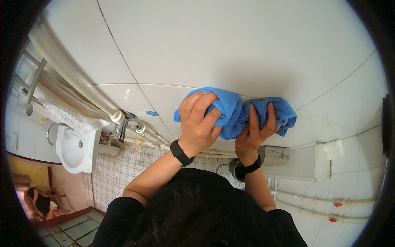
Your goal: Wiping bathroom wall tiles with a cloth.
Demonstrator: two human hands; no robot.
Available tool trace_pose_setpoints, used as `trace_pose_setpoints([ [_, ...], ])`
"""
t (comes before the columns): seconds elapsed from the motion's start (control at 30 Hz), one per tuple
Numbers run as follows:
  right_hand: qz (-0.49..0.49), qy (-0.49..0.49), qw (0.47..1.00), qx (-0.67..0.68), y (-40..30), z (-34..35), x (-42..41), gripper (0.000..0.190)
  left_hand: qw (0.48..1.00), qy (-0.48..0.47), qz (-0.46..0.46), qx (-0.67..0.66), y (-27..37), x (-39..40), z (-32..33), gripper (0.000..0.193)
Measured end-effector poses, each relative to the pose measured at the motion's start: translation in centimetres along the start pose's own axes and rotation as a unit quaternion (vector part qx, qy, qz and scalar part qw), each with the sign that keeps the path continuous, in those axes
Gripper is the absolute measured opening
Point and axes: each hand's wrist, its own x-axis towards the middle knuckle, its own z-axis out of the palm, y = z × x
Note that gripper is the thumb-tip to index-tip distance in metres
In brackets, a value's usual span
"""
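A bunched blue cloth (232,115) lies against the white tiled wall (234,40) in front of me, across a tile joint. My left hand (199,122) grips its left part, fingers curled into the folds. On the right part, my right hand (254,134) holds the fabric with fingers spread and pointing up the wall. Both wrists wear black bands. The palms and the cloth's underside are hidden.
Left of my hands, a white pipe (77,77) meets a chrome valve (119,128). Beyond are a white washbasin (72,145) and a white towel (68,106). To the right stand a metal box (274,156) and pipes with red valve handles (338,205). Patterned tiles (111,176) cover the floor.
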Motion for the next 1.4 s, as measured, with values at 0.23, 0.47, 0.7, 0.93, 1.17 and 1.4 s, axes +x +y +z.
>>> trace_pose_setpoints([
  [0.23,-0.002,0.010,0.999,0.047,-1.8,0.8,0.4,0.041,0.998,-0.050,0.011,0.046,-2.5,-1.8,-2.5,0.037],
  [0.47,-0.058,-0.061,0.995,0.045,-5.1,2.4,1.0,0.041,0.982,0.041,-0.076,0.170,-5.7,-2.7,-6.2,0.040],
  [0.7,-0.079,-0.061,0.994,0.032,-4.5,2.6,0.4,0.042,0.983,0.115,-0.098,0.101,-5.0,-1.8,-5.2,0.042],
  [0.93,-0.057,-0.028,0.997,0.036,-2.6,1.4,0.1,0.041,0.990,0.090,-0.071,0.084,-3.3,-1.4,-3.3,0.033],
  [1.17,-0.026,-0.025,0.998,0.043,-0.4,0.1,0.0,0.040,0.998,0.054,-0.020,0.037,-1.1,-0.8,-0.7,0.030],
  [1.4,0.033,0.050,0.998,-0.015,2.5,-1.3,0.6,0.033,0.999,-0.032,0.025,0.021,2.1,0.5,1.8,0.033],
])
